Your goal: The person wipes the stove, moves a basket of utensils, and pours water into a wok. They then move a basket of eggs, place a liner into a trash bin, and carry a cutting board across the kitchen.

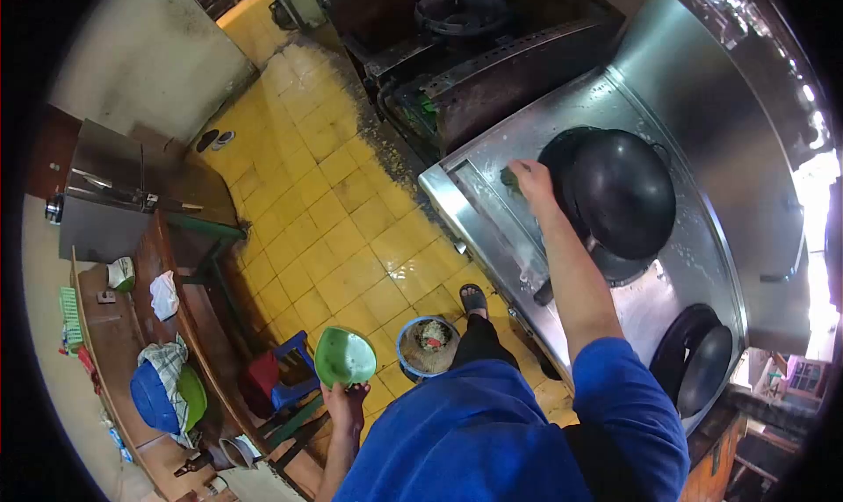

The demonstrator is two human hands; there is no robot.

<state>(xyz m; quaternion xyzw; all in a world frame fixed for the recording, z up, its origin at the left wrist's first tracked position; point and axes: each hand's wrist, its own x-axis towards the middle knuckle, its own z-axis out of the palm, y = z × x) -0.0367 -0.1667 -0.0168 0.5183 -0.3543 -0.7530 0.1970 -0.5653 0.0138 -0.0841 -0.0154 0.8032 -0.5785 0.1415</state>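
Observation:
My left hand (344,404) is closed on the near rim of a green bowl (345,358), held out over the floor with its inside facing up. My right hand (532,186) presses a dark green scouring pad (509,178) against the wet steel stove top (492,170), near its front ledge. Just right of that hand, a large black wok (625,190) rests tilted over a burner, its handle (543,292) pointing toward the front edge. Water droplets and streaks show on the steel around it.
A blue-rimmed bucket (428,346) with murky contents stands by my foot. More black pans (694,361) sit at the stove's near end. A blue plastic stool (294,370) and a wooden table (167,282) are on the left. A dark old stove (479,80) lies beyond.

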